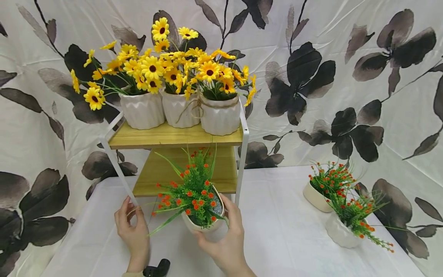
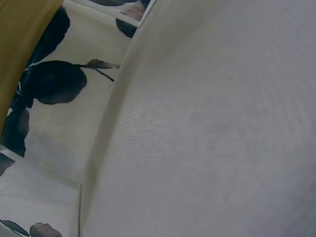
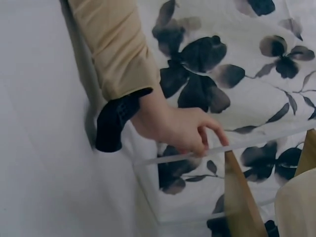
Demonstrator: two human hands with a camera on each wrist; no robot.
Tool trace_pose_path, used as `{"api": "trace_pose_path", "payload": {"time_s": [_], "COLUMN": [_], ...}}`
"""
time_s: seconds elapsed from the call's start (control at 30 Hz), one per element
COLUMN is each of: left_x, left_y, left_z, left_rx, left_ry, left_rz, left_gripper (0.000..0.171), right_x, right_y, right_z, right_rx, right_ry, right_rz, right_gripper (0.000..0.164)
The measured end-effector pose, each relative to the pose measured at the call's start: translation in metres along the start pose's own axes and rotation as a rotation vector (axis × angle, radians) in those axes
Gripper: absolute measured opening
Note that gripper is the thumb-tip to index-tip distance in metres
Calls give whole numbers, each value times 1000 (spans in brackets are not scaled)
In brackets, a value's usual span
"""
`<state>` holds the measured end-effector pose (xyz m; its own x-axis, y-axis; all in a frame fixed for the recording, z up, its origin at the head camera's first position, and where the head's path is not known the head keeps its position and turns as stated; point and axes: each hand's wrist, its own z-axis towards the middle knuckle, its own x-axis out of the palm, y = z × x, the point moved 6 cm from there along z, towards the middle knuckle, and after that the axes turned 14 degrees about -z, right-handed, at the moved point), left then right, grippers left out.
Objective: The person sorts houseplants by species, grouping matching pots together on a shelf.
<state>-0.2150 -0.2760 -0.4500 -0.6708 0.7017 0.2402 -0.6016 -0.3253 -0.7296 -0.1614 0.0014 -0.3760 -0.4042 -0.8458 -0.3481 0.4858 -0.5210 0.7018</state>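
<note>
My right hand (image 1: 229,240) grips the cream flowerpot (image 1: 194,226), thumb on its near side and fingers along its right. The pot holds a leafy plant with small orange flowers (image 1: 197,200), tilted toward the camera in front of the lower wooden shelf (image 1: 147,181). At the rack's left side, my left hand (image 1: 133,231) holds the thin white metal post (image 1: 119,169) between thumb and fingers. That same left hand (image 3: 180,131) shows in the right wrist view, fingertips at the post beside a shelf board (image 3: 239,197). The left wrist view shows neither hand.
Three white pots (image 1: 219,115) with yellow flowers stand on the upper shelf (image 1: 173,138). At the right of the white-covered table (image 1: 277,227) are two more orange-flowered plants, in a cream pot (image 1: 316,198) and a white pot (image 1: 340,232). Flower-printed cloth (image 1: 304,23) hangs behind.
</note>
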Motion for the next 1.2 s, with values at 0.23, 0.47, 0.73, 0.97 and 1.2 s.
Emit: {"api": "trace_pose_path", "payload": {"time_s": [0.23,0.47,0.73,0.97,1.2], "left_x": [0,-1,-1,1,0], "left_y": [1,4,7,6,5], "left_z": [0,0,-2,-2,-1], "left_rx": [-64,-35,-39,-7,19], "left_ry": [7,5,-3,0,-5], "left_rz": [21,26,-3,-1,-13], "left_gripper": [40,42,40,41,42], "right_x": [14,31,54,74,91], "right_y": [8,11,12,14,18], "right_z": [17,30,43,57,70], "right_rx": [-68,-29,5,32,57], "right_ry": [-32,-29,-21,21,50], "right_rz": [-11,-57,-115,-160,-181], "right_gripper": [84,84,83,82,81]}}
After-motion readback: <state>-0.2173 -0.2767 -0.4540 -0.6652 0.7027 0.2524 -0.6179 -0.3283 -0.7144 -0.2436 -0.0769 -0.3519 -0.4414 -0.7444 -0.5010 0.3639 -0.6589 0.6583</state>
